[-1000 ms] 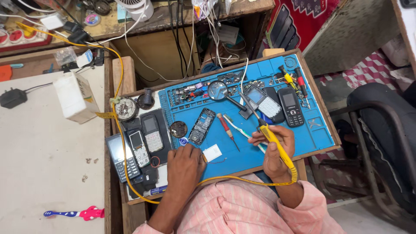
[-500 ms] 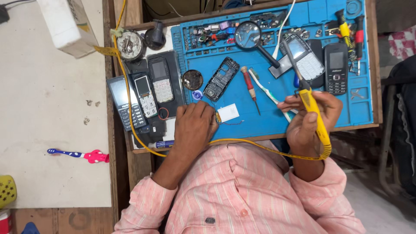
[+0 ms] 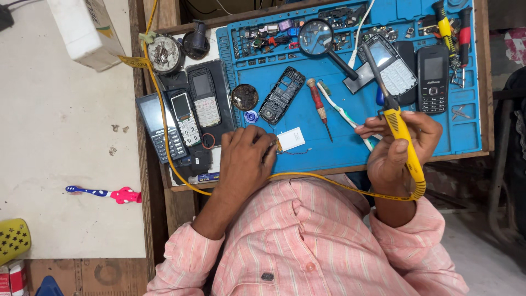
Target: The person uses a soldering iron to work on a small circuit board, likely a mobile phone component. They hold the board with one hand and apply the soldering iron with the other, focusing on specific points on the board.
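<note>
Magnifier (image 3: 317, 37), screwdriver (image 3: 318, 101), phones crowd blue mat (image 3: 350, 145) beside soldering iron (image 3: 402, 137)

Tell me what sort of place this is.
Most likely a mobile phone repair bench: a blue work mat holds opened keypad phones and a magnifying glass, and the right hand holds a yellow soldering iron.

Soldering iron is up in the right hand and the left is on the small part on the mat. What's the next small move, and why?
Probably lower the soldering iron tip toward the small part pinned by the left hand. The right hand holds the iron raised, its tip over the grey phone, well apart from the part on the blue mat.
</note>
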